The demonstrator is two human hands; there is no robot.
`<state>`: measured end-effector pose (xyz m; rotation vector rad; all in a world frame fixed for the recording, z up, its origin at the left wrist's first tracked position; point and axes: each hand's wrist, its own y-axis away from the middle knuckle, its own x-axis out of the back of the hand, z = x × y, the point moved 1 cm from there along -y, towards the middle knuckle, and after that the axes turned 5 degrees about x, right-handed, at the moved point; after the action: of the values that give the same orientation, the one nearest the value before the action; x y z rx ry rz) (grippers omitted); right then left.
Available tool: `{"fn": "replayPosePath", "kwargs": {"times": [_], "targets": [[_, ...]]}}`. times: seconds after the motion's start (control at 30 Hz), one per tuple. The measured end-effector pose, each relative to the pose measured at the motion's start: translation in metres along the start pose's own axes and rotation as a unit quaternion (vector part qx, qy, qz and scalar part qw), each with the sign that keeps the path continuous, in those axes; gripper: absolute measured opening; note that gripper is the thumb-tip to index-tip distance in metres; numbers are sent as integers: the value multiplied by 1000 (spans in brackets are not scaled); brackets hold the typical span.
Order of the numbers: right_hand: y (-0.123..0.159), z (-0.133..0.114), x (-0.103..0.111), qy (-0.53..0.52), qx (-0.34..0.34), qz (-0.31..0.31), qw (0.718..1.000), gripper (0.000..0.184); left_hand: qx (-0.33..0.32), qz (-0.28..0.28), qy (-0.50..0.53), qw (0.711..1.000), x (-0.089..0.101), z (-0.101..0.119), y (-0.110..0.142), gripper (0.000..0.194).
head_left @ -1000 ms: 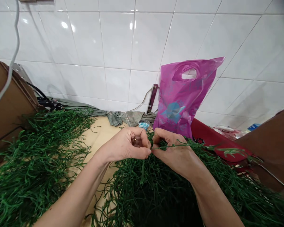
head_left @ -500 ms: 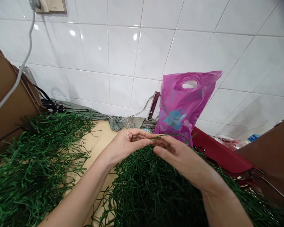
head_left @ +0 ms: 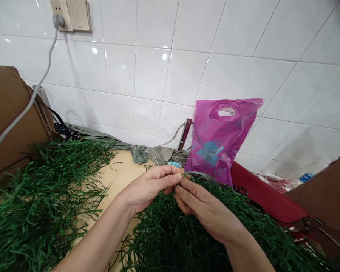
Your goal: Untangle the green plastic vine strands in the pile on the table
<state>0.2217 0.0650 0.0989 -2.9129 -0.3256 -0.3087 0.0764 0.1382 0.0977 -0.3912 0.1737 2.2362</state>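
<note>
My left hand (head_left: 150, 187) and my right hand (head_left: 204, 211) meet at the middle of the view, their fingertips pinching a thin green artificial stem (head_left: 194, 175). The stem's far end curves right, towards the pink bag. Beneath my right hand lies a dense heap of green artificial plant strands (head_left: 170, 241). A second heap (head_left: 42, 200) spreads over the left of a tan tabletop (head_left: 117, 177). My fingers hide the exact point where the stem is held.
A pink plastic bag (head_left: 215, 141) stands against the white tiled wall (head_left: 150, 71). Nearby are a crumpled grey cloth (head_left: 155, 155) and a small round container (head_left: 174, 163). A red flat item (head_left: 268, 198) lies right, brown cardboard (head_left: 11, 109) stands left, and a grey cable (head_left: 36, 88) runs to a wall socket (head_left: 58, 13).
The view has tilted upward, bringing the wall socket into sight. My hands have come closer together, and my right hand has turned, its fingers now pinching the stem from below.
</note>
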Motion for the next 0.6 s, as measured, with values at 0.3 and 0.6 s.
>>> {"fn": "replayPosePath", "kwargs": {"times": [0.3, 0.6], "targets": [[0, -13, -13, 167, 61, -74, 981, 36, 59, 90, 352, 930, -19, 3, -3, 12], [39, -30, 33, 349, -55, -68, 933, 35, -118, -28, 280, 952, 23, 40, 25, 28]]}}
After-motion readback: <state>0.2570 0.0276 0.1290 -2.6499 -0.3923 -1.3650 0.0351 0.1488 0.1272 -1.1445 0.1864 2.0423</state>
